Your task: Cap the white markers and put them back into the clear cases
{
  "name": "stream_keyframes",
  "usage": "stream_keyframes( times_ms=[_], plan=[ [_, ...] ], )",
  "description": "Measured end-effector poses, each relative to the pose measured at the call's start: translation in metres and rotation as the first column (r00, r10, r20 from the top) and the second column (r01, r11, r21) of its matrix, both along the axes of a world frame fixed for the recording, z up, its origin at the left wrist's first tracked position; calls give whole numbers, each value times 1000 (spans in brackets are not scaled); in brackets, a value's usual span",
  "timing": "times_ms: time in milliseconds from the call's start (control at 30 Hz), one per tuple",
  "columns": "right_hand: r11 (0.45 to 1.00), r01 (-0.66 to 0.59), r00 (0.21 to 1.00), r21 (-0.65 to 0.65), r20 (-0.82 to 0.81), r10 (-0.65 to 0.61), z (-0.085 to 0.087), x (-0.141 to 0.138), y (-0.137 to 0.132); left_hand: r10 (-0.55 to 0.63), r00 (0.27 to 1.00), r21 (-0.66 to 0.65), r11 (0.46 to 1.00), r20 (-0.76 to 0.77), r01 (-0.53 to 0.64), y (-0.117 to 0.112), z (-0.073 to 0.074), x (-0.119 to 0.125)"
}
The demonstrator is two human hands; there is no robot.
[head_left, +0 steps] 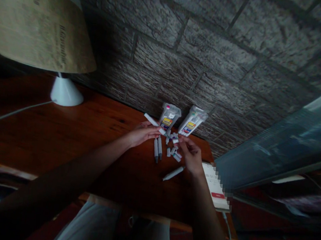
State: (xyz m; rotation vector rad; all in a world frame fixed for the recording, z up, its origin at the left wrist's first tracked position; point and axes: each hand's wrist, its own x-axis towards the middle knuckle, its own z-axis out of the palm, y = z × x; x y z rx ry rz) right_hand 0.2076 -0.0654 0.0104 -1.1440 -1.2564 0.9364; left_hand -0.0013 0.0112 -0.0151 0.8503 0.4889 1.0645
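- Lamp is standing on the wooden table, way over left
- Left hand is pinching a tilted white marker
- Two more markers are lying side by side just below it
- Left plastic case is standing near the wall
- Loose caps are sitting scattered between both hands
- Lone marker is lying nearer the front
- Right plastic case is standing there too
- Right hand is pinching what looks like a small cap
- Lit-up device is lying far right

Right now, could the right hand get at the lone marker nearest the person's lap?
Probably yes: the lone marker lies near the right hand, with nothing visible between them, though that hand seems to pinch a white cap that may need setting down first.
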Motion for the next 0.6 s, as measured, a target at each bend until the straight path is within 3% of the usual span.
stream_keyframes(
  times_ms=[200, 433, 600],
  plan=[
    [997, -18, 985, -75, -172, 5, -9, -3, 4, 2, 1000, -15, 1000, 3, -2, 0, -2, 2],
    [994, -48, 948, -100, -319, 14, -7, -4, 6, 13, 999, -1, 1000, 48, -13, 1, -4, 1],
    [993, -35, 941, -108, -338, -3, -9, -5, 6, 38, 998, 8, 999, 56, -38, 3, -5, 3]
  ],
)
